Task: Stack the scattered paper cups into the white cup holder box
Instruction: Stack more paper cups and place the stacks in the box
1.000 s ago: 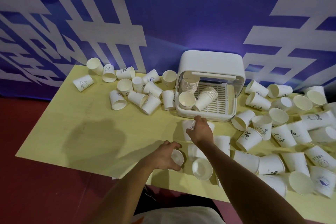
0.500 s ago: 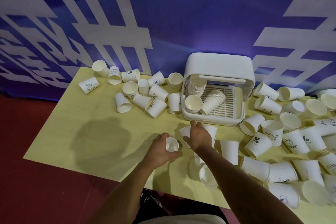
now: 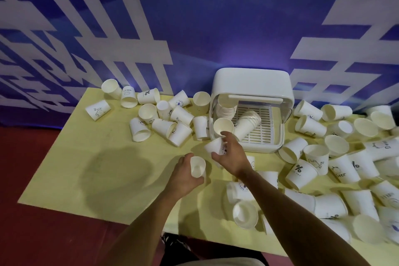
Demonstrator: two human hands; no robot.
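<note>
The white cup holder box stands open at the back of the yellow table, with stacks of paper cups on its slatted tray. My left hand grips a white paper cup, its mouth facing me. Just ahead, my right hand holds a second paper cup lifted off the table, close to the box's front left corner. Scattered cups lie in a group to the left and in a larger spread to the right.
A blue and white banner wall rises directly behind the table. Several loose cups lie near the front edge under my right forearm. The table's left half is bare yellow surface with a shadow. Red floor lies left of and below the table.
My right hand has picked a cup off the table and raised it toward the box. My left hand, holding its cup, has moved forward and up. The view has shifted nearer.
</note>
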